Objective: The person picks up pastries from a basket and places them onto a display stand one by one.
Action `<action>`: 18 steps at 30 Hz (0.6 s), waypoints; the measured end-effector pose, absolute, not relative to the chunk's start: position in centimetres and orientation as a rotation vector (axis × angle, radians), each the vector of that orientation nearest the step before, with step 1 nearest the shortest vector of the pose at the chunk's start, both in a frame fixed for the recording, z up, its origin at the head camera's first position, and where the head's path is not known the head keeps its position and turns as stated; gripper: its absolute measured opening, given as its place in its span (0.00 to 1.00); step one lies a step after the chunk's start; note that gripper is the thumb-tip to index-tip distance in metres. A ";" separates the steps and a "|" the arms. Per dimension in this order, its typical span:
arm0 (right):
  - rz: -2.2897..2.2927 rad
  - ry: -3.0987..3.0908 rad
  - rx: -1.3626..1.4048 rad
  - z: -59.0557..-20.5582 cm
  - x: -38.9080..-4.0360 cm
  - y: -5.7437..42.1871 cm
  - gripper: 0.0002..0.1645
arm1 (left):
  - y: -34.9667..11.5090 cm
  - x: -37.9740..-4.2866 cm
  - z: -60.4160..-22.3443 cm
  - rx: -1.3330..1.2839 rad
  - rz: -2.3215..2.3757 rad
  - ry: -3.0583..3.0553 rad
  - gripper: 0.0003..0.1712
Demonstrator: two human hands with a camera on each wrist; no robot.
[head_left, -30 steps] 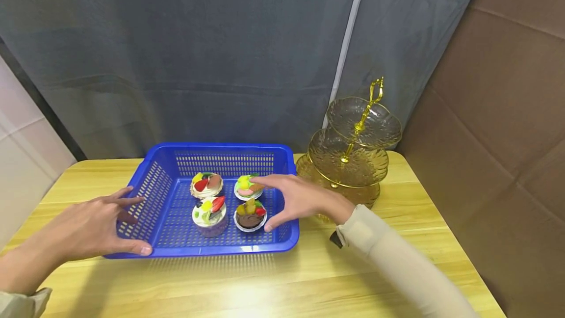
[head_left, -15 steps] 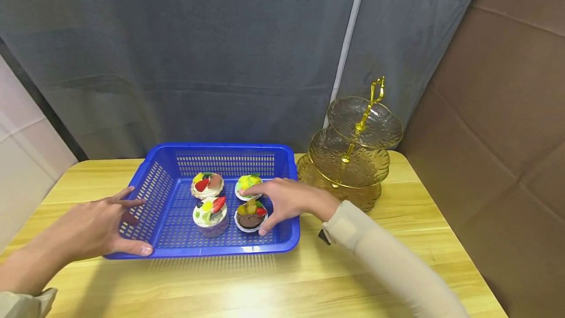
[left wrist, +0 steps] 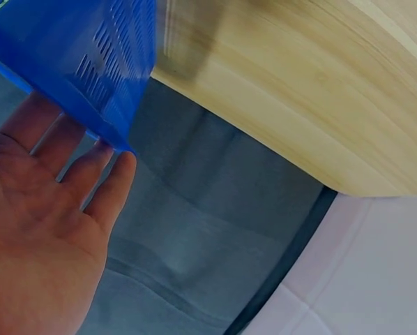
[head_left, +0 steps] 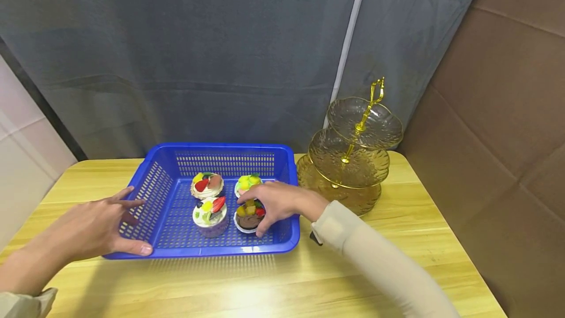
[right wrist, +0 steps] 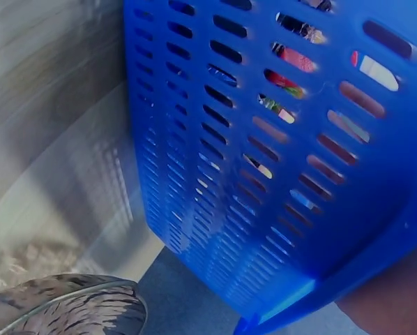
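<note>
In the head view, a blue plastic basket (head_left: 176,229) holds several cupcakes with fruit toppings. My left hand (head_left: 94,225) rests on the basket's left end, thumb along the front rim and fingers stretched over the side. The left wrist view shows the left hand's fingers (left wrist: 111,188) extended against the rim. Over the basket's right side, my right hand (head_left: 280,202) has thumb and forefinger spread about a chocolate cupcake (head_left: 247,221); a firm grip is not visible. Behind it sits a cupcake with yellow topping (head_left: 247,181), partly covered by the hand.
Left in the basket are a cupcake with strawberry and white cream (head_left: 206,186) and a taller one in a purple cup (head_left: 211,220). A three-tier glass stand (head_left: 348,161) with a gold handle stands to the right on the wooden table (head_left: 212,288). Grey curtain (head_left: 220,53) hangs behind.
My right hand has moved left and slightly down, from beside the cupcakes to around the chocolate one. The left hand, basket and cupcakes stay in place.
</note>
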State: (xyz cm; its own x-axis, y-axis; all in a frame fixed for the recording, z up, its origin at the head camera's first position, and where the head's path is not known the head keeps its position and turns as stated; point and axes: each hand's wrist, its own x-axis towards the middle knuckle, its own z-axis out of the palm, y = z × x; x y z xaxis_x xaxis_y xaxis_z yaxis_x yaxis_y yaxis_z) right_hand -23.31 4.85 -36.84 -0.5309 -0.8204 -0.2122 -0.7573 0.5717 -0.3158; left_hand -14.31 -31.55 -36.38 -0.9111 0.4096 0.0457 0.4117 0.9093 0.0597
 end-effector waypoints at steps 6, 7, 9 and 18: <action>-0.200 2.466 -1.286 -37.1 -23.2 4.2 0.48 | -31.5 -14.3 -36.4 -0.654 -0.100 -3.047 0.49; -0.187 2.461 -1.290 -37.2 -23.1 4.1 0.48 | -31.5 -14.3 -36.4 -0.653 -0.101 -3.050 0.49; -0.168 2.456 -1.297 -37.3 -23.0 3.9 0.48 | -31.5 -14.3 -36.4 -0.652 -0.107 -3.053 0.49; -0.154 2.493 -1.257 -37.6 -22.7 3.9 0.45 | -31.5 -14.3 -36.5 -0.650 -0.121 -3.042 0.52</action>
State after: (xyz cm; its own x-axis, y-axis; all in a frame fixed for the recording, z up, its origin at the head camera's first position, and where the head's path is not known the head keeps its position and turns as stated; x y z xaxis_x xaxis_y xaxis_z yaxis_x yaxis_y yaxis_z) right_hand -22.68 3.86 -37.61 -0.5488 -0.7966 -0.2534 -0.7595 0.6018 -0.2471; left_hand -14.28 -31.51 -36.52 -0.9125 0.4066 0.0447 0.4089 0.9099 0.0697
